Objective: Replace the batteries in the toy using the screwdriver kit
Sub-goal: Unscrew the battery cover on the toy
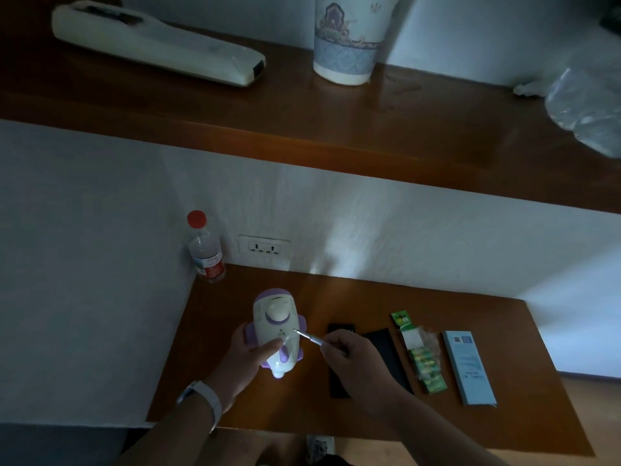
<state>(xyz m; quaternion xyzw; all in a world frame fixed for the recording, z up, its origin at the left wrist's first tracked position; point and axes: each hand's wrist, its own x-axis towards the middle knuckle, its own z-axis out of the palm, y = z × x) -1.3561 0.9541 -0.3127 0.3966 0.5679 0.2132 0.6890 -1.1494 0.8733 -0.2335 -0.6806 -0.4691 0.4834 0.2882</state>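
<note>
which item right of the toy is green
The battery pack, green cells under a green card, lying between the black tray and the light blue box.

I can read nothing; the red bottle label (211, 268), green battery pack (425, 359) and pale blue carton (469, 368) are too dim.

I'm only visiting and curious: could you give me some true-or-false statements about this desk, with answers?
1. The left hand holds the white and purple plastic aeroplane toy. True.
2. The right hand holds a green battery. False: it pinches the thin silver metal screwdriver, tip at the toy.
3. The green pack of batteries lies on the brown wooden desk. True.
4. The clear plastic bottle with the red cap lies on its side. False: it stands upright.
</note>
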